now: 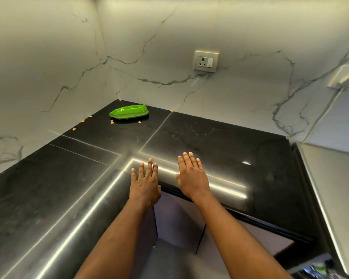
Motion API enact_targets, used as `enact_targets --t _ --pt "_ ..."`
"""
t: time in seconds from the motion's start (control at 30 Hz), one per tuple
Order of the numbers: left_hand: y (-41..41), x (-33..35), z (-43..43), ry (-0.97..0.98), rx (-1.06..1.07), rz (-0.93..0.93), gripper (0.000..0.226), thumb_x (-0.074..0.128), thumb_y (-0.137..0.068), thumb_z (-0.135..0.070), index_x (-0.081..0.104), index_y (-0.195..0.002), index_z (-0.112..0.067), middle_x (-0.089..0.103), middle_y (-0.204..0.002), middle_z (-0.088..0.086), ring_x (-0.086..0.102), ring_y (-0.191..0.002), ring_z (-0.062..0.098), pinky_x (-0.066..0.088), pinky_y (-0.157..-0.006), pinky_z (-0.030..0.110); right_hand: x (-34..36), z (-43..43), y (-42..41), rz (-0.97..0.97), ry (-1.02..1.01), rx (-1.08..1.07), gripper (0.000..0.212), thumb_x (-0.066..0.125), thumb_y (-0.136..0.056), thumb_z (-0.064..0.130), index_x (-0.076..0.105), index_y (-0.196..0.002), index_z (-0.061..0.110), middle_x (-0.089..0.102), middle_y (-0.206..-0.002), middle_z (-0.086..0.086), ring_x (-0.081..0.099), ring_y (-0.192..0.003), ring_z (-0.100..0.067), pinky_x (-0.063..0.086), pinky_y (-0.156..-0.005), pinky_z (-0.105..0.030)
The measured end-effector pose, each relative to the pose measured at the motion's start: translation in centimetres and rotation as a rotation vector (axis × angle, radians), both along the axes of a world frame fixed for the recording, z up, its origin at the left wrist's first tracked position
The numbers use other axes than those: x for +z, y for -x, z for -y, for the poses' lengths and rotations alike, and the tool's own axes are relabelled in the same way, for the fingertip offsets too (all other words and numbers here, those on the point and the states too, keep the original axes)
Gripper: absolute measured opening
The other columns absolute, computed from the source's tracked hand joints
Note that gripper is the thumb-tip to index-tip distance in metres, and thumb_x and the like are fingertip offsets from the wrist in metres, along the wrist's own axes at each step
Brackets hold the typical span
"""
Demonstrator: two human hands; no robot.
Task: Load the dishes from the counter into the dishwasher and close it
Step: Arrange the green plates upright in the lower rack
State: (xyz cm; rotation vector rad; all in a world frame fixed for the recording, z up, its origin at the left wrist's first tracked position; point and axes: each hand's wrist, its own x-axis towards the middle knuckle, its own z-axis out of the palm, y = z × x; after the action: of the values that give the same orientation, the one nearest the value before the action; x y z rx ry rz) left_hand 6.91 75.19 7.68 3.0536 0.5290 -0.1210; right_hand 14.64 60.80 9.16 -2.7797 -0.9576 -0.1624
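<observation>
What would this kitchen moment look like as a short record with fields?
setting: glossy black stone counter in a corner of grey-veined, marble-look walls
dish: one green leaf-shaped plastic plate, far back on the counter near the corner
scraps: pale crumbs scattered around the plate
left hand: fingers straight, holds nothing, at the counter's near edge
right hand: fingers straight, holds nothing, beside the left hand
wall fitting: white wall socket above the counter
dishwasher: not plainly in view
</observation>
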Motion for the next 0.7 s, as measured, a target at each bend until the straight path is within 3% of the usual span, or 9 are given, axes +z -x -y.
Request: enact_targets --t 0.23,0.37,0.7 --pt "-7.2 -0.9 -7.9 -0.003 0.154 -0.113 0.084 0.044 -0.099 -0.046 -0.007 -0.158 -0.014 -0.021 -0.163 0.008 -0.014 -0.15 0.034 -0.002 -0.12 0.056 -1.0 -8.5 -11.0 -0.062 -0.002 0.119 0.065 0.042 -0.101 0.031 0.011 -0.155 0.011 0.006 -0.163 -0.01 -0.001 -0.15 -0.026 0.005 -0.121 -0.042" --pt "-11.4 -1.0 -11.1 0.157 0.294 -0.148 0.091 0.047 -0.096 -0.058 -0.005 -0.158 -0.016 -0.019 -0.163 0.006 -0.014 -0.15 0.034 -0.002 -0.118 0.055 -1.0 -13.8 -16.3 -0.059 0.049 0.239 0.065 0.042 -0.1 0.031 0.013 -0.154 0.012 0.008 -0.163 -0.009 0.001 -0.15 -0.025 0.007 -0.121 -0.043" --pt "-18.7 -4.2 -19.8 0.252 0.403 -0.235 0.105 0.063 -0.088 -0.056 -0.008 -0.157 -0.018 -0.021 -0.163 0.008 -0.02 -0.148 0.034 -0.003 -0.12 0.057 -1.8 -25.4 -24.3 -0.054 0.091 0.413 0.064 0.043 -0.101 0.029 0.013 -0.155 0.012 0.008 -0.163 -0.007 0.0 -0.15 -0.023 0.006 -0.121 -0.041"
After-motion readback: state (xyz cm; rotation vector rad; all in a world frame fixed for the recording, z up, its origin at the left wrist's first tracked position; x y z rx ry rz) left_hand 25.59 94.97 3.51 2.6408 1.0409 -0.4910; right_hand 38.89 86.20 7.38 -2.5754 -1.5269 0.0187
